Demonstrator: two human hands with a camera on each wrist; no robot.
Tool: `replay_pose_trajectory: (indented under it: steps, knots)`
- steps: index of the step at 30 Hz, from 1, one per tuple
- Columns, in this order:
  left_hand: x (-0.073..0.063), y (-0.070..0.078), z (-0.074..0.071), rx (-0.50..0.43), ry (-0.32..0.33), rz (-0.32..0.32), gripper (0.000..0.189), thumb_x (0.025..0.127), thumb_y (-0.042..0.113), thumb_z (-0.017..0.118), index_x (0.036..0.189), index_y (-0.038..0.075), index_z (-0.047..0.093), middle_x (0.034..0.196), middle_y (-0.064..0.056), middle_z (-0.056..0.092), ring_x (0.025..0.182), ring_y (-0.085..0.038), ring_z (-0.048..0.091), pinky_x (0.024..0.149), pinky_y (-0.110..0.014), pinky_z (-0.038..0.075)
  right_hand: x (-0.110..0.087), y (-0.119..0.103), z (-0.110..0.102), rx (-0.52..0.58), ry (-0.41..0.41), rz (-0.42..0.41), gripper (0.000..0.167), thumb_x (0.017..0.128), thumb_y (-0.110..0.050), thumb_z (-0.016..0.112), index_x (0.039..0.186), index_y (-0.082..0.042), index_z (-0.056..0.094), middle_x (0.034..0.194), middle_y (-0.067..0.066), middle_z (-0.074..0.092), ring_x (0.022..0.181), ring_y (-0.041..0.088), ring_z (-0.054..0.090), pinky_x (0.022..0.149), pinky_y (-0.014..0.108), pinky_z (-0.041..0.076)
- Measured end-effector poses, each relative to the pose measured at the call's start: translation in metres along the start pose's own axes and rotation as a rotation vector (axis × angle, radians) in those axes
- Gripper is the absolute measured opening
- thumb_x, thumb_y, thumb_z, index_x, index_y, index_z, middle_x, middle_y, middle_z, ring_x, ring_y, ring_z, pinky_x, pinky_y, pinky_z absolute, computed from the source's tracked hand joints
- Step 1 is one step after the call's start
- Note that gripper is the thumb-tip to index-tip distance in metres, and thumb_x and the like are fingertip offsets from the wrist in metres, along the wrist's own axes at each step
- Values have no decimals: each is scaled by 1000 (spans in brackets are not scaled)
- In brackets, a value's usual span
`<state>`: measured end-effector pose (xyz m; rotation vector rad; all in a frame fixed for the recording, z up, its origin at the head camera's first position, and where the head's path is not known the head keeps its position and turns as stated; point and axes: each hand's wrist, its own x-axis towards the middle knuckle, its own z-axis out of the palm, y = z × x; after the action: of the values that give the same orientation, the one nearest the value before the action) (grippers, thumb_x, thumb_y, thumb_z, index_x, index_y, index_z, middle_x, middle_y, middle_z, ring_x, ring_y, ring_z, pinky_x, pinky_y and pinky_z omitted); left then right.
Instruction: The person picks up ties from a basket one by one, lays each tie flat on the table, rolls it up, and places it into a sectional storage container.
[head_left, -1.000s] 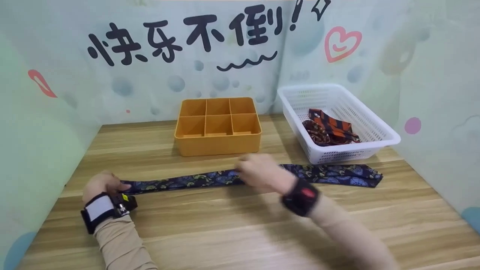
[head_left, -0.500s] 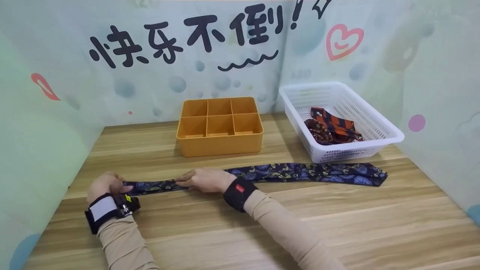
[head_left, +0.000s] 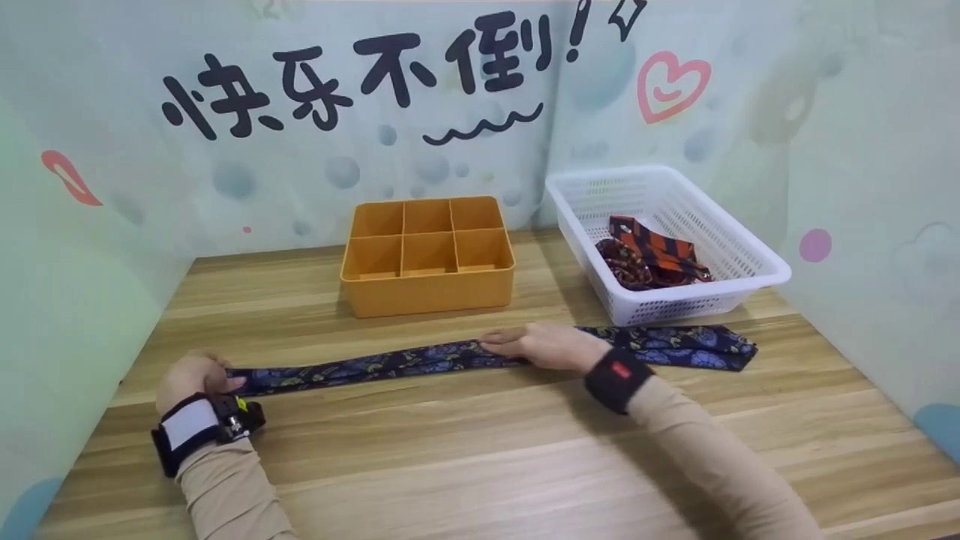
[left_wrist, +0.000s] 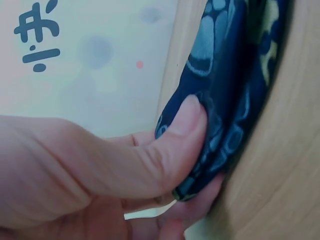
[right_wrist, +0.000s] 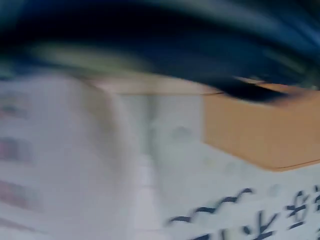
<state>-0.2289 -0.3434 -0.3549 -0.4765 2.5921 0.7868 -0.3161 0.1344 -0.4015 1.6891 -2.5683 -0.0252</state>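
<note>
A long navy necktie with blue and yellow patterns lies crosswise on the table, its wide end at the right. My left hand holds its left end. In the left wrist view, the thumb presses on top of the folded cloth, with fingers underneath. Midway along the tie rests my right hand, its fingers extended and pointing left, covering a stretch of cloth. The right wrist view is blurred; dark blue cloth spans its top, and the fingers cannot be made out clearly.
An orange-yellow box with several compartments stands behind the tie. To its right is a white perforated basket holding rolled ties, one of them orange and dark striped. A printed backdrop encloses the wooden table.
My right hand swept left along the tie to near the left hand, then came back right to its middle. The left hand kept its hold on the left end.
</note>
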Motion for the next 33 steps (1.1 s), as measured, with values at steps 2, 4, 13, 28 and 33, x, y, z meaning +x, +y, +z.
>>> replay_pose_trajectory:
  steps: [2, 4, 13, 28, 33]
  knots:
    - [-2, -1, 0, -17, 20, -25, 56, 93, 27, 58, 129, -12, 38, 129, -36, 39, 107, -40, 43, 96, -47, 39, -20, 9, 2, 1, 29, -11, 54, 89, 4, 48, 139, -17, 47, 144, 3, 48, 124, 27, 55, 99, 38, 48]
    - [-3, -1, 1, -39, 48, -57, 56, 93, 26, 59, 128, -14, 39, 130, -36, 40, 107, -40, 43, 96, -47, 40, -38, 16, 4, 0, 60, -15, 51, 89, 2, 50, 138, -14, 49, 142, 5, 50, 123, 27, 55, 97, 38, 49]
    - [-4, 0, 3, -100, 149, -144, 57, 90, 23, 63, 128, -14, 42, 136, -37, 36, 109, -40, 44, 97, -48, 43, -87, 32, 6, 178, 131, 9, 41, 95, -14, 54, 135, -7, 52, 138, 12, 53, 125, 29, 53, 100, 39, 47]
    - [-4, -3, -2, -66, 155, -116, 58, 88, 20, 65, 130, -13, 41, 137, -40, 33, 117, -46, 40, 98, -54, 40, -181, 70, -8, 96, 287, 100, 27, 69, 1, 76, 95, -3, 74, 100, 13, 73, 87, 30, 70, 76, 40, 55]
    - [0, 4, 3, -33, 258, -53, 55, 82, 11, 69, 123, -13, 43, 128, -41, 42, 115, -54, 43, 90, -60, 40, -198, 80, -16, 149, 273, 199, 22, 64, 2, 78, 86, -2, 75, 93, 15, 74, 88, 36, 68, 78, 46, 53]
